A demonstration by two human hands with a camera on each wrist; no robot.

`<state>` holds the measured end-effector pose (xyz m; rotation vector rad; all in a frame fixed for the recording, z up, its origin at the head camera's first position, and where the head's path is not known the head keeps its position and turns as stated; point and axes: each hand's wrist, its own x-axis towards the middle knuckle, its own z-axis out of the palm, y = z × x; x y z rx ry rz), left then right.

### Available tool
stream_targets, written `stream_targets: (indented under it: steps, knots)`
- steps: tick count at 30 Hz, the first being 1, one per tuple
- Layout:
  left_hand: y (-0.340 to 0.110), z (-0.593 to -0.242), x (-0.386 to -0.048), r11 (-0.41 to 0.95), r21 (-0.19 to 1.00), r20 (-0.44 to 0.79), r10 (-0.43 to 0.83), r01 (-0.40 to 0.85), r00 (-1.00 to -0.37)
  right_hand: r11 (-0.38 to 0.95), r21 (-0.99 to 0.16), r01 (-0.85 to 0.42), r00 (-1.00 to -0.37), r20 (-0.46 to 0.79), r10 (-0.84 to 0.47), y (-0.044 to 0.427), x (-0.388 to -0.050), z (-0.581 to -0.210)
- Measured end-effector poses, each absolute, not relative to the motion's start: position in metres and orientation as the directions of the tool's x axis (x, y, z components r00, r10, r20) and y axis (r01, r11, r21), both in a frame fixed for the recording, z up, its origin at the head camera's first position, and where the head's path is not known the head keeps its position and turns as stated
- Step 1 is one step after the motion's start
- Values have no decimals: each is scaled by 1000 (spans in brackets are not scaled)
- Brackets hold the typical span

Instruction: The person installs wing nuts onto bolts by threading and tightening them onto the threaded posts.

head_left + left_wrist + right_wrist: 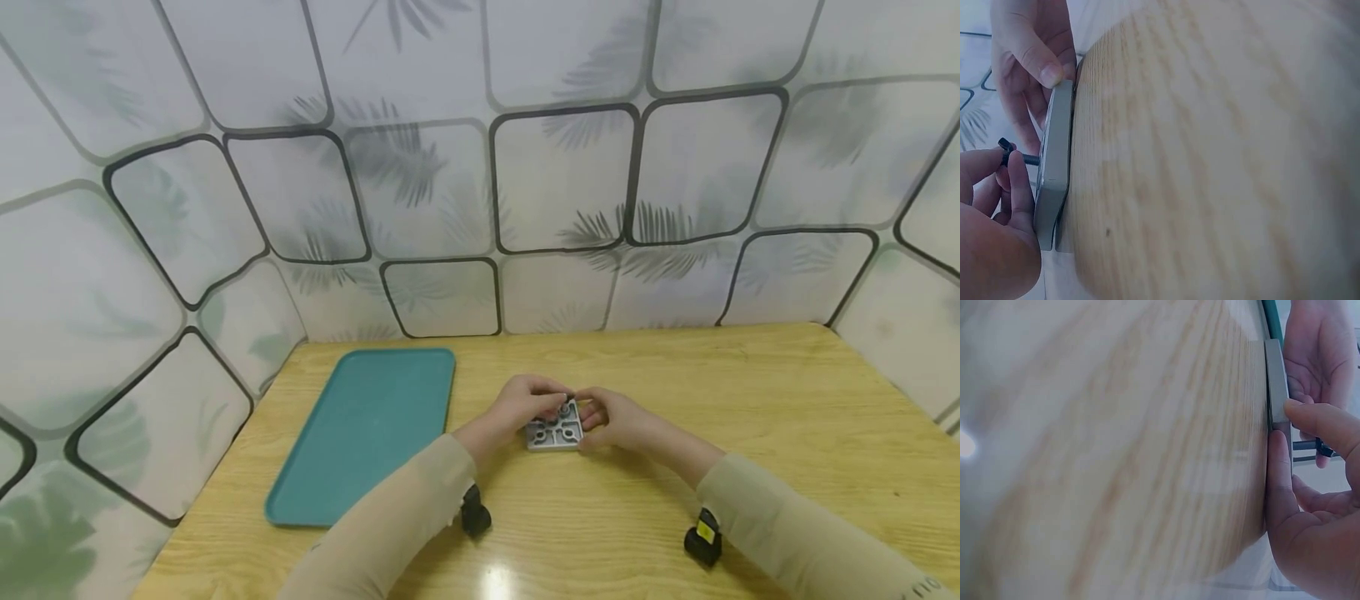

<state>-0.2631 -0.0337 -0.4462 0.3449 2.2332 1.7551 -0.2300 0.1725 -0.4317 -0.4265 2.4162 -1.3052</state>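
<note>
A square grey metal plate [555,437] with round holes and ribs lies flat on the wooden table. My left hand [522,406] is over its far left part; the left wrist view shows its thumb and finger pinching the black head of a bolt [1005,150], whose threaded shaft meets the plate [1055,150]. My right hand [622,423] grips the plate's right side, with the thumb and a finger on its edge [1277,381]. How deep the bolt sits cannot be seen.
A teal tray [367,425] lies on the table [600,533], left of both hands. Patterned wall covering [562,183] stands behind and at the sides of the table. Black wrist devices [474,512] hang under both sleeves.
</note>
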Motion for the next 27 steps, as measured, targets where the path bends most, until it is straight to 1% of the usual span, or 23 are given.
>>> stream_targets:
  steps: [8, 16, 20, 27]
  knots:
    - [-34, -444, -259, 239, 971, -69, 349, 17, -935, 529, -842, -106, -888, -160, -431, 173, -230, -433]
    - [-28, -446, -255, 211, 978, -54, 241, -2, -969, 526, -842, -117, -883, -153, -443, 174, -230, -432]
    - [-26, -446, -254, 230, 973, -41, 205, 7, -978, 521, -845, -122, -881, -149, -449, 174, -230, -431]
    - [-27, -445, -253, 246, 969, -33, 209, 20, -977, 528, -843, -107, -887, -160, -434, 173, -230, -431]
